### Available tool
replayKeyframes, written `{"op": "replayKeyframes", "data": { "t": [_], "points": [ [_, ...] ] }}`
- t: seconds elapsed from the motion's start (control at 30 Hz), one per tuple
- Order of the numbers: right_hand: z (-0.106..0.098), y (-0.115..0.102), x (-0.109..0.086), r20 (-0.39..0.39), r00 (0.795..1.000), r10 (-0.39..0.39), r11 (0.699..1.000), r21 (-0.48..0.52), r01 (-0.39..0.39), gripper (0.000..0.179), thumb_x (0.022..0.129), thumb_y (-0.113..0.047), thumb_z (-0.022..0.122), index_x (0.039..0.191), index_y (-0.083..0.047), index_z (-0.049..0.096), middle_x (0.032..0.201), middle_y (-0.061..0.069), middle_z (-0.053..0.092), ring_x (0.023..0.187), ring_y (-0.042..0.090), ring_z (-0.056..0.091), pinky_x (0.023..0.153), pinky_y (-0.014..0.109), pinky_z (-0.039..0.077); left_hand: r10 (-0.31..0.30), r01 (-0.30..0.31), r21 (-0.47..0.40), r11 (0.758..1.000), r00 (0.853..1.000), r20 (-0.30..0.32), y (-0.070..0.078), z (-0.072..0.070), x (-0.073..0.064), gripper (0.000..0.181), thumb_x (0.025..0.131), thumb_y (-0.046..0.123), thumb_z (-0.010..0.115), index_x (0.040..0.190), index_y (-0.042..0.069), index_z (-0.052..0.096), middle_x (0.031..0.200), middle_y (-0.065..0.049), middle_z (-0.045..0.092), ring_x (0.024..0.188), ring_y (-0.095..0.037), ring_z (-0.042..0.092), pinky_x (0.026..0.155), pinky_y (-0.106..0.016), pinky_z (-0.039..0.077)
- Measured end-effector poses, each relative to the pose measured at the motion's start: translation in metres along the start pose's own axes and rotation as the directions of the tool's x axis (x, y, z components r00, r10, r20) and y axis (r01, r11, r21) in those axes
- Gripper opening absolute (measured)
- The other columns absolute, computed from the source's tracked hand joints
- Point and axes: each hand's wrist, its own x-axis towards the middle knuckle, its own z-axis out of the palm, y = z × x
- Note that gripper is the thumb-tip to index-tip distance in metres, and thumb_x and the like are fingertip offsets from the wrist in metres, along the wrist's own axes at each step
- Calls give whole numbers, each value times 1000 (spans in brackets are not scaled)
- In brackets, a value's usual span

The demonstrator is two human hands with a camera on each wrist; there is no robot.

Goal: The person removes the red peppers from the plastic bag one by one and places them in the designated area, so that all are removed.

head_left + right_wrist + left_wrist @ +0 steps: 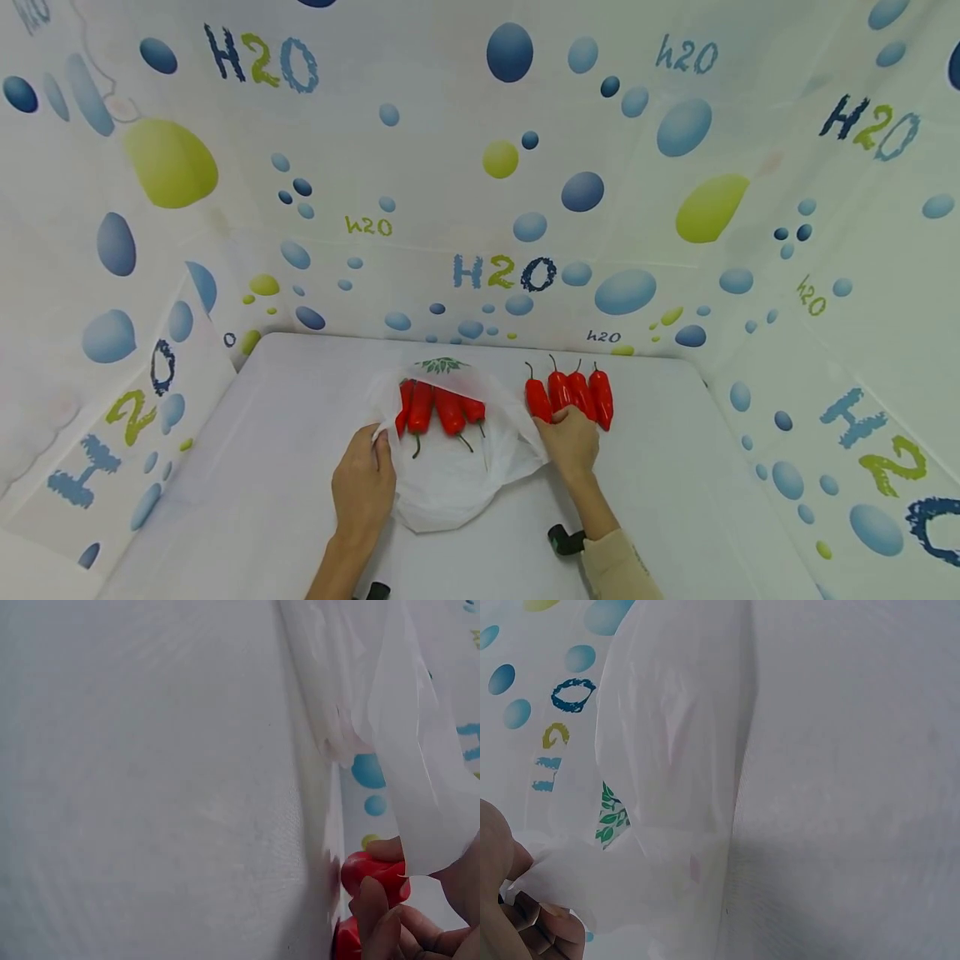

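Observation:
A thin white plastic bag (442, 504) with a green leaf print lies mouth-up on the table, several red peppers (450, 411) with green stems inside. At its left rim, my left hand (365, 483) pinches the plastic between thumb and fingers, as the left wrist view also shows. Right of the bag, more red peppers (580, 396) lie side by side, stems pointing away. My right hand (575, 446) grips the lower end of the leftmost pepper (375, 871), thumb and fingers on opposite sides. The bag's right edge hangs against this hand. Its fingers partly hide the peppers' lower ends.
A white table (247, 467) carries everything. Behind and beside it hangs a white curtain (420, 167) with coloured drops and H2O lettering. A black wrist-worn device (566, 540) shows beside the right wrist.

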Motion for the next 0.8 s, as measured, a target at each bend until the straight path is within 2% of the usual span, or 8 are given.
{"op": "replayKeyframes", "data": {
  "t": [0.2,0.43,0.6,0.8],
  "points": [
    [2,6,4,11,1000,18,999,-28,-18,31,82,-29,88,83,-3,71,78,11,75,79,32,73,73,49,63,-4,3,11,1000,1000,4,-2,0,0,20,99,2,67,116,-7,67,110,-23,74,99,-39,74,82,-54,60],
    [1,10,9,61,998,23,997,-80,-18,43,87,-34,83,62,-9,58,51,2,54,52,20,57,56,37,55,-1,1,8,1000,1000,-2,-3,1,0,19,99,2,67,115,-7,67,109,-24,73,98,-40,74,81,-55,60],
    [-4,12,11,108,992,65,992,-119,-52,47,88,-38,80,59,-10,55,50,3,51,51,20,54,55,34,52,2,-2,3,1000,1000,-9,-3,1,0,18,99,2,66,115,-7,67,108,-23,74,97,-40,74,79,-55,60],
    [-10,18,14,126,987,98,985,-154,-78,44,88,-37,79,60,-10,57,51,4,52,51,21,53,55,31,49,5,-5,6,1000,1000,-10,-3,1,1,18,99,3,67,115,-6,67,108,-23,74,97,-39,74,80,-55,60]
  ]
}}
